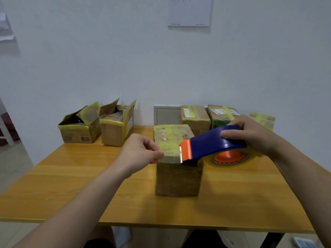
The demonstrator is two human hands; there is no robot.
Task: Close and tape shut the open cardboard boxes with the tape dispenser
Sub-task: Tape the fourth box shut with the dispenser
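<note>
pinching barely visible tape [171, 151], left grip [141, 151] touches box [179, 178]; right grip [250, 135] clasps tape dispenser [211, 144].

A closed cardboard box [179, 178] stands in the middle of a wooden table [71, 185], its top covered in yellowish tape. The right hand [250, 133] grips a blue tape dispenser [211, 144], whose orange toothed cutter rests at the box's near top edge. The left hand [141, 151] pinches the strip of tape [170, 154] at that edge, just left of the cutter. Two open boxes [80, 129] sit side by side at the back left, flaps up. Three taped boxes [195, 119] line the back right, near the wall, where a paper sheet [189, 11] hangs
</note>
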